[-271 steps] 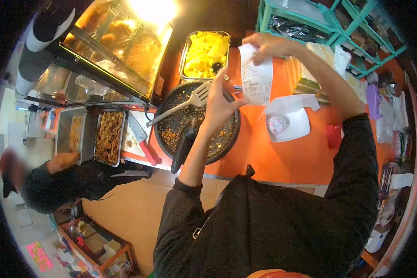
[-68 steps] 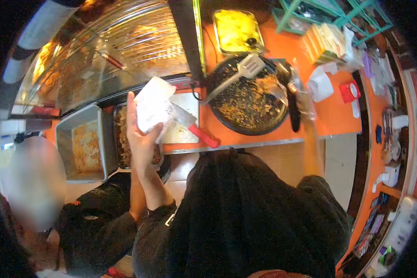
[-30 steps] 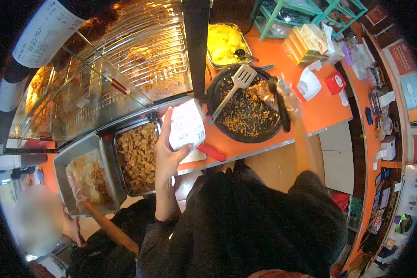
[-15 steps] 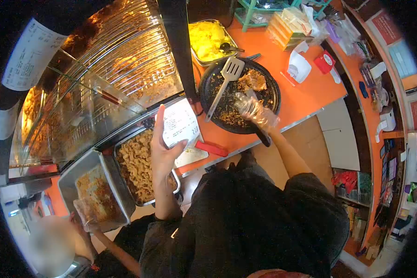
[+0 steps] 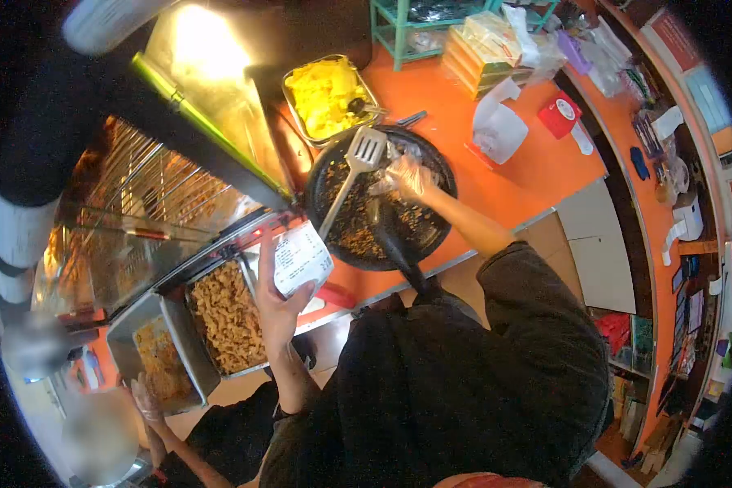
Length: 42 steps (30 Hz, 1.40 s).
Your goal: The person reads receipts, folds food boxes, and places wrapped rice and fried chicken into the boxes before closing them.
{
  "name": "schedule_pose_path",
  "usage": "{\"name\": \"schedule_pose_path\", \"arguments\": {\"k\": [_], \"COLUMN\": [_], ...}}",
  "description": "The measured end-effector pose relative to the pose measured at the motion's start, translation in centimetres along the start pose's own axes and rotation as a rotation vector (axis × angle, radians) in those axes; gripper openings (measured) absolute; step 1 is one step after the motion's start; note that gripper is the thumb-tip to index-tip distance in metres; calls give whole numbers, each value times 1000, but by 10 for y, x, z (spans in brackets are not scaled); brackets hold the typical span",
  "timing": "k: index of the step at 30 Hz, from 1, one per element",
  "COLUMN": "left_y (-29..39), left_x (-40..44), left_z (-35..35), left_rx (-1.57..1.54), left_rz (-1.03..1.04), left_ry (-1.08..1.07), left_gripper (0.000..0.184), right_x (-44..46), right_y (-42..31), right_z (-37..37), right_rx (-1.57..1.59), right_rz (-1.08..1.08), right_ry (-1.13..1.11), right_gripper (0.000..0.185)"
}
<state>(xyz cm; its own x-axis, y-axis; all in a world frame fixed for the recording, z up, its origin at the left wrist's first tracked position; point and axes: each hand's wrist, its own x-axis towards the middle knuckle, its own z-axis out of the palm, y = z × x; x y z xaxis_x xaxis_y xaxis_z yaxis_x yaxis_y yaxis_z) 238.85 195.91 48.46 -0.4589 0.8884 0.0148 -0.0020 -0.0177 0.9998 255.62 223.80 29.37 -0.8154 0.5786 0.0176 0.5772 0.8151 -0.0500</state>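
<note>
My left hand [image 5: 278, 313] holds a printed receipt [image 5: 301, 259] upright, thumb across its lower part. My right hand [image 5: 408, 176], in a clear plastic glove, is over the far side of a round black board [image 5: 431, 236] strewn with brown crumbs. Its fingers are curled and somewhat blurred; what they grip is hidden. A slotted spatula [image 5: 368, 150] lies across the board's left side. A knife with a thick black handle [image 5: 398, 254] rests on the board, its handle sticking out over the near edge towards me. Its blade is hard to make out.
A tray of yellow food [image 5: 325, 98] stands behind the board. To the left are a pan of brown meat pieces [image 5: 226, 317], a metal bin [image 5: 193, 350] and a glass cabinet with wire racks [image 5: 138, 191]. A co-worker's gloved hand [image 5: 145, 398] is beside the bin. A red-handled object [image 5: 333, 295] lies near my left hand.
My right hand has left the knife and moved to the board's far side. The brown piece seen there before no longer shows. The view has shifted; my left hand still holds the receipt.
</note>
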Motion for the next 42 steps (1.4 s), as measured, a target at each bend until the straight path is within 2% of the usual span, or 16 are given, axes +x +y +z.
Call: {"name": "schedule_pose_path", "arguments": {"k": [2,3,4,6,8,10,12,14,15,16,18,21,25,28,30,42], "left_y": [7,10,13,17,15,11,13,19,22,24,24,40,48,53,58,63], "left_x": [10,16,22,36,50,61,71,79,83,86,88,86,85,85,81,73], "left_z": [29,41,55,81,104,128,147,170,174,176,183,185,175,163,158,102], "left_rx": [-29,-20,-13,-26,23,-34,-5,21,139,264,184,-54,-68,-31,-169,-88], "left_rz": [6,4,3,-42,3,-7,54,97,165,226,275,197,241,333,282,496], "left_ry": [-2,3,11,21,34,69,54,65,60,54,68,54,66,59,45,94], "left_gripper": [85,85,85,86,85,86,86,87,88,88,89,91,92,93,93,91], "right_x": [-16,-14,-22,-52,-83,-100,-105,-70,-57,-49,-31,-20,-62,-96,-100,-30], "right_y": [9,25,46,76,117,189,289,271,258,242,262,305,254,201,179,85], "right_z": [4,12,14,-41,-96,-87,-30,-82,-98,-112,-55,-4,-58,-100,-126,-136], "right_rx": [325,367,370,2011,2102,2013,1860,1161,1179,903,611,-46,362,984,1169,1195], "right_rz": [175,230,227,65,348,442,651,811,762,642,625,325,293,191,53,-167], "right_ry": [102,2,3,-246,-344,-271,-161,265,212,60,-98,188,275,-117,-411,-676], "right_gripper": [30,43,43,44,25,19,33,16,16,21,27,19,20,21,22,27]}}
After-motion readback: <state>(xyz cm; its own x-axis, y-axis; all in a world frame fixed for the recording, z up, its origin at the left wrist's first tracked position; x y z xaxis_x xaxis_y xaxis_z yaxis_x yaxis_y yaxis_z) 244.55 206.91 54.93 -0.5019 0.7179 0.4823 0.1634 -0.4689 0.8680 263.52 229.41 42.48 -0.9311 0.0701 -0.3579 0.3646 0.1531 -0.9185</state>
